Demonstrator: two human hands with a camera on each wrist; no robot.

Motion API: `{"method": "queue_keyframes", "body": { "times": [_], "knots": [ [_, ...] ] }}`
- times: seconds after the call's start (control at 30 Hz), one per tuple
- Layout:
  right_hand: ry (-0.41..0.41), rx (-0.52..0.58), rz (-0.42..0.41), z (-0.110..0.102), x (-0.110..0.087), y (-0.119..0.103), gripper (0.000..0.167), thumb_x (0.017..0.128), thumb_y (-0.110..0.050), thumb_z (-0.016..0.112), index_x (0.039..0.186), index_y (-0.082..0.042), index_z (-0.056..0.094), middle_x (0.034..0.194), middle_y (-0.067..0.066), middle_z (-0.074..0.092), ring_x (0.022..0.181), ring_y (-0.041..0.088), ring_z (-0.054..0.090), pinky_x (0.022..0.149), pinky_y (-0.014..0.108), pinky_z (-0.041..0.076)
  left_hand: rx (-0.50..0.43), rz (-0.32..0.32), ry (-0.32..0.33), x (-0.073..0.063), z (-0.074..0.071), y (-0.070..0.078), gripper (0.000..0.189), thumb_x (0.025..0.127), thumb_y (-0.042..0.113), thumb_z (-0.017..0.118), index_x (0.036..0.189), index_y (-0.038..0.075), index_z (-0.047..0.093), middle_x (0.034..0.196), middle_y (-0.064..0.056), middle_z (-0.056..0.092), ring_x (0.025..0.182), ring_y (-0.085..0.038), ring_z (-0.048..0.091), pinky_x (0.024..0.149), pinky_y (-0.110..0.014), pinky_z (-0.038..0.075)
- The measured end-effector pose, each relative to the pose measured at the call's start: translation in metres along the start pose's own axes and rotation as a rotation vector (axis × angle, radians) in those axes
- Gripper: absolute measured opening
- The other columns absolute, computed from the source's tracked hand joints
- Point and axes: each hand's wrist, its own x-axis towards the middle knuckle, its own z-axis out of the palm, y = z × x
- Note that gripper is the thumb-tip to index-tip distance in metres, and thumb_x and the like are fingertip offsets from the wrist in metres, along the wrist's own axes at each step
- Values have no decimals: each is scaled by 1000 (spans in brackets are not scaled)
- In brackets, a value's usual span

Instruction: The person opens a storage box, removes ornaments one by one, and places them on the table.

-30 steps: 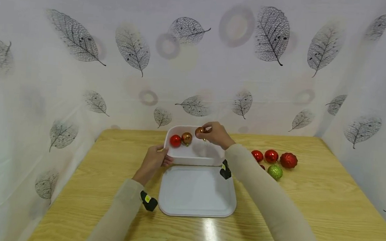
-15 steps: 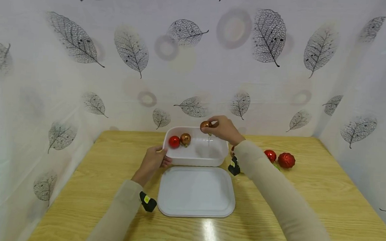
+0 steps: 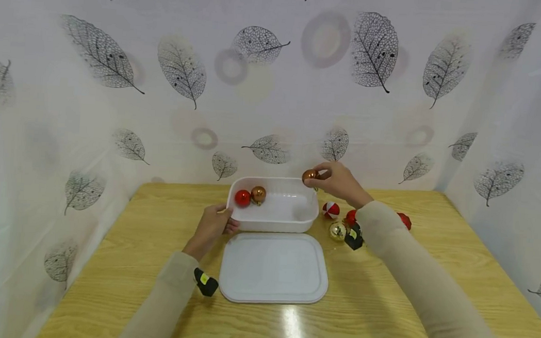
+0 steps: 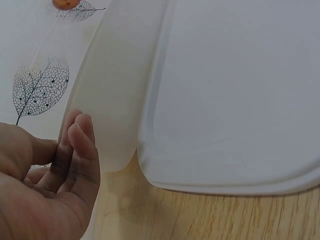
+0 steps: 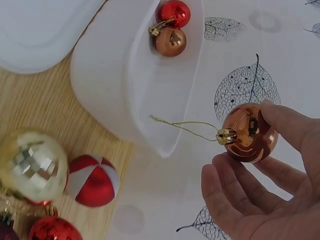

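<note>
My right hand pinches a shiny copper Christmas ornament by its sides, above the right rim of the white box. A gold cap and a thin gold string loop hang off the ornament. With thumb and fingers, my left hand grips the box's left wall near the front corner. Inside the box, at its left end, a red ornament and a second copper ornament lie side by side. In the left wrist view, the left fingers bend over the box edge.
A white lid lies flat on the wooden table in front of the box. Right of the box sit a red-and-white ornament, a gold one and several red ones, partly behind my right sleeve. A leaf-print sheet hangs behind.
My right hand has moved right with the copper ornament, from over the box's middle to its right rim. The left hand keeps its grip on the box.
</note>
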Motion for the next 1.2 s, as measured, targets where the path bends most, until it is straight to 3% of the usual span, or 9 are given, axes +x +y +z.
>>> {"method": "queue_keyframes", "body": {
  "times": [0.23,0.57,1.2],
  "knots": [
    [4,-21,11,-17,-15,16,55,96,-37,72,137,-3,59,126,21,65,108,36,66,86,46,58,4,-3,-5,1,-1,-1,46,110,16,45,147,-10,42,83,-15,70,66,-14,67,61,-20,56],
    [27,-104,2,-35,-43,32,56,96,-37,71,135,1,60,125,24,66,108,36,66,88,51,57,-16,10,-2,2,1,-1,44,109,15,46,144,-11,45,80,-14,70,67,-16,68,62,-23,59],
    [65,-128,129,-74,-104,95,67,95,-50,68,139,-2,57,137,30,55,120,43,58,92,58,53,-10,7,-18,-2,-1,1,46,110,16,45,147,-11,41,83,-14,71,69,-15,68,62,-21,57]
  ]
}}
